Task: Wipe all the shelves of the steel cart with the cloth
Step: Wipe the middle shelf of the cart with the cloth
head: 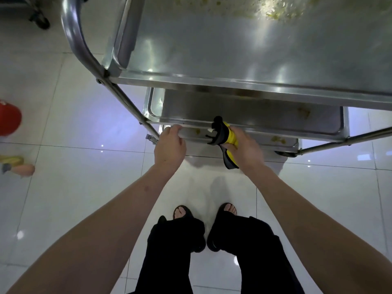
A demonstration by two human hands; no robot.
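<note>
The steel cart [212, 81] stands in front of me, seen from above. Its top shelf [222, 45] has yellowish crumbs at the far side. Below it the middle shelf [244, 111] and the bottom shelf [265, 143] show small yellow bits. My right hand [246, 149] is shut on a yellow and black cloth [224, 139], held at the front edge of the middle shelf. My left hand [169, 145] has its fingers curled over the front rim near the cart's left leg [131, 107].
White glossy floor tiles lie all around. A red round object [8, 117] and a small yellow and orange item [17, 166] sit at the far left. A black caster [41, 21] of another trolley shows top left. My feet [203, 211] stand just behind the cart.
</note>
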